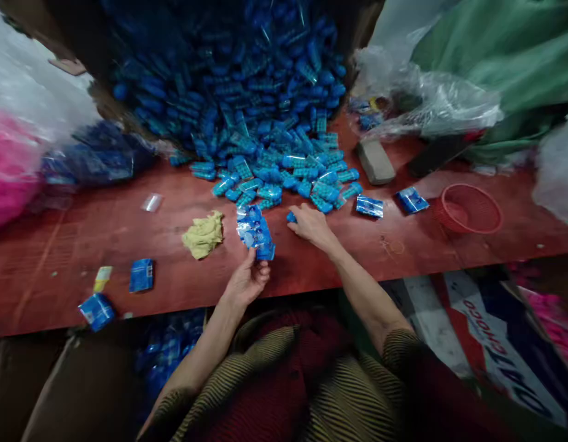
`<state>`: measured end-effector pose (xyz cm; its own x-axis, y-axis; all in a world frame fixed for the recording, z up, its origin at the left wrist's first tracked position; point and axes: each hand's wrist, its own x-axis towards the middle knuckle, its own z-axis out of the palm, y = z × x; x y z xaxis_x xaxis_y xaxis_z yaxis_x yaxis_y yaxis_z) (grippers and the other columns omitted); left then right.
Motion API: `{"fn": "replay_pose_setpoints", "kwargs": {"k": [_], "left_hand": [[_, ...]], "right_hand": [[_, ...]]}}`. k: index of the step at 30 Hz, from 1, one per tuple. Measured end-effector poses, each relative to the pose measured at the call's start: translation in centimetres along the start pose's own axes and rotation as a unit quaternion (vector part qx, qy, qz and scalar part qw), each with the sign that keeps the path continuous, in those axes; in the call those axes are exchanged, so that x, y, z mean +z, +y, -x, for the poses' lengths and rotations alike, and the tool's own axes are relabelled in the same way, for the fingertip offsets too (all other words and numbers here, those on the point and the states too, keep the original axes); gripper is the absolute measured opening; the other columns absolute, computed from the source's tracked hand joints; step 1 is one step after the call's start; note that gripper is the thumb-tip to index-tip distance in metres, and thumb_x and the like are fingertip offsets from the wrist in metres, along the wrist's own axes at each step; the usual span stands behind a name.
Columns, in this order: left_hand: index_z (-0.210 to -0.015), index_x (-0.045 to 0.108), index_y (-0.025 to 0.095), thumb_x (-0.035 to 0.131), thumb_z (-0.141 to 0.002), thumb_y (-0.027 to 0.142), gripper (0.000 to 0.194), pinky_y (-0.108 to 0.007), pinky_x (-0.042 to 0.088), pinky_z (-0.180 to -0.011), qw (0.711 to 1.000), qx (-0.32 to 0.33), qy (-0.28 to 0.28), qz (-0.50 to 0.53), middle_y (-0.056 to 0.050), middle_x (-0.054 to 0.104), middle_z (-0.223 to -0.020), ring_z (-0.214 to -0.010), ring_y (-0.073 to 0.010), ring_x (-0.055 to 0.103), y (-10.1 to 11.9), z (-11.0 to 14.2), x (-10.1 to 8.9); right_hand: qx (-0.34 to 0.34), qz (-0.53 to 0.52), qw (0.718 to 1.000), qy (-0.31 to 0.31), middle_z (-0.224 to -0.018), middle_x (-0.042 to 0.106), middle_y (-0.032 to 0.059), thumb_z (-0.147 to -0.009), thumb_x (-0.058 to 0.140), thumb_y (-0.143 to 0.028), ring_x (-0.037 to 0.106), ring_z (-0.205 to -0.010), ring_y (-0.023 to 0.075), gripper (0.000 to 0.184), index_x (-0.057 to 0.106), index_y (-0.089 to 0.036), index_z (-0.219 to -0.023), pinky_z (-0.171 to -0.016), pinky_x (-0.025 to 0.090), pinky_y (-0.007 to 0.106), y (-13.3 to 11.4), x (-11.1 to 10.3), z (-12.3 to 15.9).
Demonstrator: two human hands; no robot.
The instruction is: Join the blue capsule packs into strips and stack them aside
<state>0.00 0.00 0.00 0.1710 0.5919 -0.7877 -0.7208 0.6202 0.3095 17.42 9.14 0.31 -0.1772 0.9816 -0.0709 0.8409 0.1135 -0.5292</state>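
Note:
My left hand [249,277] is closed with the thumb over the lower end of a strip of shiny blue printed packets [256,232], held just above the red tabletop [168,230]. To its right, my right hand [314,226] reaches down to the table with its fingers drawn together. A small blue piece [291,217] shows at its fingertips, mostly hidden by them. Beyond both hands spreads a heap of small blue pieces in clear wrap [288,166], spilling from a large dark opening. A crumpled yellow-green cloth [203,234] lies left of the packets.
Loose blue packets lie on the right [369,207] and on the left [141,275]. A grey block [376,161] and a red plastic basket [471,209] stand right of the heap. Clear plastic bags [440,101] crowd the back right. A printed carton [495,344] is below the table edge.

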Motion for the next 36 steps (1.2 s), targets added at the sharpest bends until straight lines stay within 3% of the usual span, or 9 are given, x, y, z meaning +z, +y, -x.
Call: {"fn": "replay_pose_setpoints", "kwargs": {"k": [3,4,6,8,11,15,27,36], "left_hand": [[-0.069,0.047,0.016,0.044,-0.090,0.031,0.026,-0.015,0.031,-0.035,1.000,-0.002,0.015,0.013,0.001,0.049,-0.050,-0.039,-0.0078,0.042,0.1,-0.2,0.2],[-0.068,0.047,0.016,0.044,-0.090,0.031,0.027,-0.015,0.031,-0.035,1.000,-0.002,0.020,0.015,0.001,0.049,-0.049,-0.039,-0.0078,0.042,0.0,-0.2,0.3],[-0.067,0.046,0.016,0.044,-0.090,0.032,0.029,-0.015,0.031,-0.034,0.999,-0.001,0.029,0.016,0.001,0.049,-0.047,-0.038,-0.0081,0.043,-0.1,-0.2,0.5],[-0.066,0.047,0.016,0.045,-0.090,0.033,0.029,-0.015,0.032,-0.034,0.999,0.007,0.035,0.012,0.001,0.049,-0.047,-0.037,-0.0082,0.044,-0.2,-0.2,0.6],[-0.068,0.049,0.016,0.046,-0.090,0.032,0.027,-0.015,0.034,-0.035,0.999,0.029,0.036,0.011,0.000,0.051,-0.047,-0.037,-0.0081,0.045,-0.5,-0.1,0.7],[-0.068,0.050,0.015,0.051,-0.088,0.032,0.026,-0.016,0.036,-0.036,0.998,0.054,0.028,0.008,0.000,0.052,-0.048,-0.038,-0.0079,0.047,-0.8,-0.1,0.5],[-0.072,0.052,0.016,0.062,-0.080,0.038,0.026,-0.016,0.037,-0.038,0.994,0.112,0.000,-0.015,0.001,0.053,-0.049,-0.041,-0.0082,0.049,-1.2,0.4,0.4],[-0.075,0.058,0.014,0.073,-0.066,0.046,0.037,-0.019,0.044,-0.041,0.972,0.227,-0.021,-0.061,-0.001,0.063,-0.056,-0.046,-0.0113,0.058,-1.2,-0.3,-0.6]], "right_hand": [[0.015,-0.264,0.964,-0.041,-0.090,0.059,0.0049,-0.076,0.060,-0.031,0.062,-0.080,0.0203,0.039,0.052,-0.018,-0.112,-0.068,0.053,0.036,0.7,-1.0,0.5],[0.020,-0.344,0.937,-0.054,-0.087,0.059,0.0027,-0.076,0.060,-0.033,0.062,-0.074,0.0177,0.041,0.050,-0.019,-0.113,-0.062,0.054,0.032,0.7,-1.3,1.0],[0.029,-0.508,0.857,-0.085,-0.084,0.058,-0.0011,-0.075,0.061,-0.035,0.061,-0.062,0.0132,0.043,0.046,-0.023,-0.113,-0.052,0.053,0.027,0.4,-1.7,2.4],[0.028,-0.597,0.796,-0.090,-0.087,0.059,-0.0017,-0.072,0.066,-0.033,0.061,-0.060,0.0117,0.044,0.046,-0.025,-0.110,-0.049,0.054,0.025,-0.3,-1.9,4.0],[0.030,-0.651,0.755,-0.074,-0.092,0.062,-0.0007,-0.070,0.070,-0.031,0.063,-0.062,0.0120,0.044,0.047,-0.026,-0.108,-0.049,0.055,0.025,-1.1,-1.6,5.9],[0.032,-0.657,0.751,-0.056,-0.092,0.063,-0.0008,-0.069,0.072,-0.030,0.063,-0.063,0.0118,0.045,0.047,-0.026,-0.105,-0.050,0.057,0.025,-1.4,-0.6,6.7],[0.004,-0.603,0.798,-0.004,-0.106,0.057,0.0016,-0.066,0.072,-0.024,0.058,-0.086,0.0137,0.045,0.048,-0.025,-0.105,-0.062,0.057,0.024,-2.1,-0.1,7.5],[0.005,-0.592,0.804,0.058,-0.110,0.058,0.0040,-0.066,0.073,-0.024,0.059,-0.090,0.0163,0.044,0.046,-0.024,-0.100,-0.070,0.056,0.029,-3.0,2.2,8.7]]}}
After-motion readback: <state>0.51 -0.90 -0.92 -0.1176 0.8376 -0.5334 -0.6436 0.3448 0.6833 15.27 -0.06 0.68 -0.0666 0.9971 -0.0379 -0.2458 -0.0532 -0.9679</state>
